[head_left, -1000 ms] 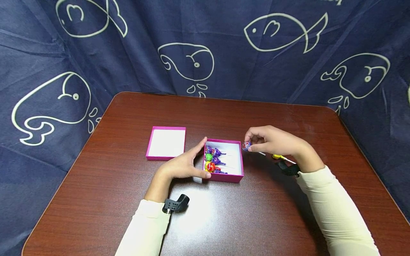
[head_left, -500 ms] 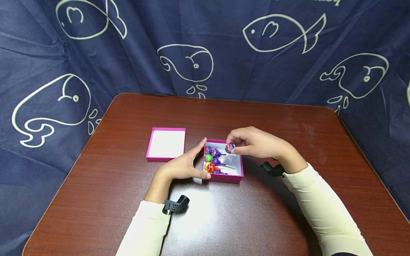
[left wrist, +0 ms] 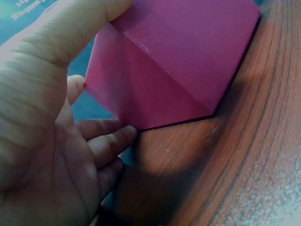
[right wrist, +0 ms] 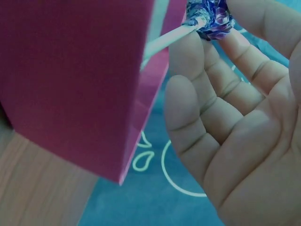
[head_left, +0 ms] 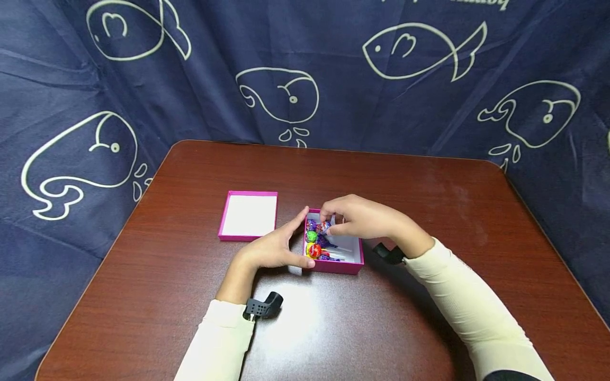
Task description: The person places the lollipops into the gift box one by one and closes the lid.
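A pink box (head_left: 336,268) with a white inside holds several wrapped lollipops, among them a green lollipop (head_left: 311,236) and a red lollipop (head_left: 314,250), their heads along the left wall. My left hand (head_left: 272,247) grips the box at its left side, thumb at the front corner and a finger at the back corner. Over the box's back part, my right hand (head_left: 364,218) pinches a purple-wrapped lollipop (right wrist: 211,20) by its head. Its white stick (right wrist: 171,39) points away from the fingertips in the right wrist view. Part of the box's inside is hidden under the right hand.
A pink lid (head_left: 250,213) with a white inside lies to the left of the box. The brown table (head_left: 190,317) ends at the back against a dark blue curtain (head_left: 348,116) with fish and whale drawings.
My right hand has carried the lollipop leftward from beside the box to above the lollipops inside it. The left hand stays at the box. The yellow lollipop beyond the right wrist is now hidden.
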Available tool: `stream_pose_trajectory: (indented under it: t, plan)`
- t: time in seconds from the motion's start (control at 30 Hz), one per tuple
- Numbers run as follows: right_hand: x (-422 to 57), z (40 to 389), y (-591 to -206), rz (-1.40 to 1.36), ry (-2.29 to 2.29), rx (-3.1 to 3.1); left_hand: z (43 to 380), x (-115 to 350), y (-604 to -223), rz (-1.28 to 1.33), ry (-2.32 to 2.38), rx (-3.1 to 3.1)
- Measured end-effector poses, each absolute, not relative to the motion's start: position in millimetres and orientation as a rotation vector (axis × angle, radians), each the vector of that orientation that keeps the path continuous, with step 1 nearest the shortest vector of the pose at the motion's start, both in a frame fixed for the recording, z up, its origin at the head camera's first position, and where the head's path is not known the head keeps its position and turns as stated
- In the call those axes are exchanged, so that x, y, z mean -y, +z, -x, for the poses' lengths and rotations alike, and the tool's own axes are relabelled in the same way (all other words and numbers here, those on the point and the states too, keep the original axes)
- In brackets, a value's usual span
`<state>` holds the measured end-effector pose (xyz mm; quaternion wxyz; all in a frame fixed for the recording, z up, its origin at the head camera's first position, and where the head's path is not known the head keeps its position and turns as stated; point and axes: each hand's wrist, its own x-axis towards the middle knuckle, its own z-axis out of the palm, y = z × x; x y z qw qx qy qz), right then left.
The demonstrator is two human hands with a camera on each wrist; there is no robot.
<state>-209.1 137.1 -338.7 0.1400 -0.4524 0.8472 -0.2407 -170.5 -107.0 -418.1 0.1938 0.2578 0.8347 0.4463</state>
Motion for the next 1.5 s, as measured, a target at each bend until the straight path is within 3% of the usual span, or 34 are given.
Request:
stream_pose_trajectory:
  t: [0.5, 1.5]
  plan:
    - [-122, 212, -360, 1.466, -0.619, -2.431, 169, 108, -417, -0.727, 1.277, -2.327]
    - [-119, 211, -367, 1.485, -0.602, -2.401, 170, 107, -416, -0.741, 1.282, -2.317]
